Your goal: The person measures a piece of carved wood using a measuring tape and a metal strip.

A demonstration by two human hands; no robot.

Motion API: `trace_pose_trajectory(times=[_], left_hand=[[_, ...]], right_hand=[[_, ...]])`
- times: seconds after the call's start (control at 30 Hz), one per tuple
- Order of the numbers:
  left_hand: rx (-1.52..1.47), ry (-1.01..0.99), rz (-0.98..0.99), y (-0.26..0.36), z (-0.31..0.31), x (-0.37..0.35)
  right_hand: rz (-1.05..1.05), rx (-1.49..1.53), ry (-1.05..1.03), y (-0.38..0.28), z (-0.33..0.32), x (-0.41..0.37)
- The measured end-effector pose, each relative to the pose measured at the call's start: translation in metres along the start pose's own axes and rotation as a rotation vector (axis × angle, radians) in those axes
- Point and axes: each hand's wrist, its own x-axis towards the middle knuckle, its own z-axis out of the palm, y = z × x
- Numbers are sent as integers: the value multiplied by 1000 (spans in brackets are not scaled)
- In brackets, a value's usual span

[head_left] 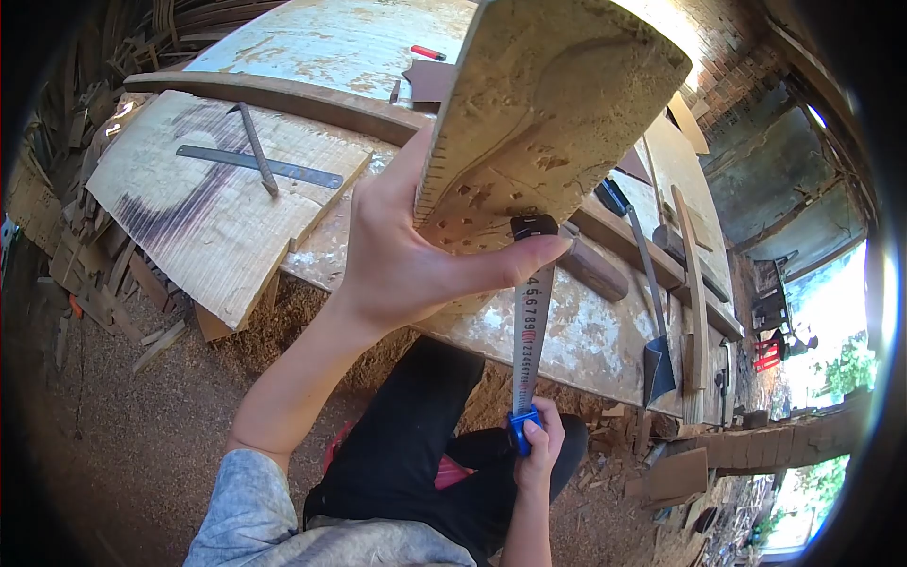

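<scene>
Wooden board (557, 104): rough and pale, held up tilted in the upper middle of the frame, its lower edge down by the thumb
Left hand (416, 255): grasping the board from below, fingers hidden behind it, thumb stretched to the right and pinning the tape's black hook (534, 225) against the board's lower edge
Tape measure (532, 321): blade with numbers showing, drawn straight down from the hook to the blue case (522, 427) in the lower middle
Right hand (540, 454): clenched round the blue case, thumb on top, just above the black trousers (416, 444)
Workbench (586, 331): pale, paint-flecked top behind the board, running from upper left to right
Curved plank (208, 208): lies on the bench at left, with a dark stain across it
Steel ruler (260, 165): flat on that plank, crossed by a thin metal rod (257, 149)
Red marker (427, 53): on the bench, top middle
Bladed tool (658, 364): long handle, dark metal blade, on the bench at right
Ground (113, 425): brown sawdust, with offcuts scattered along the left edge
</scene>
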Motion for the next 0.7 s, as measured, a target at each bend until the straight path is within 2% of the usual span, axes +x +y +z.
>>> trace_pose_trajectory(times=[0.17,0.27,0.47,0.57,0.67,0.7], left_hand=[[58,-12,-22,-1,-4,1],[120,-74,29,9,-4,7],[150,-77,217,23,6,23],[211,-28,249,31,14,29],[123,40,358,35,24,32],[30,34,305,46,30,33]], right_hand=[[11,83,-14,-6,3,-4],[6,126,-15,-9,4,-5],[19,187,-39,-19,13,-3],[27,249,-52,-19,19,-2],[42,312,-47,-17,21,-3],[36,293,-44,-18,23,-3]])
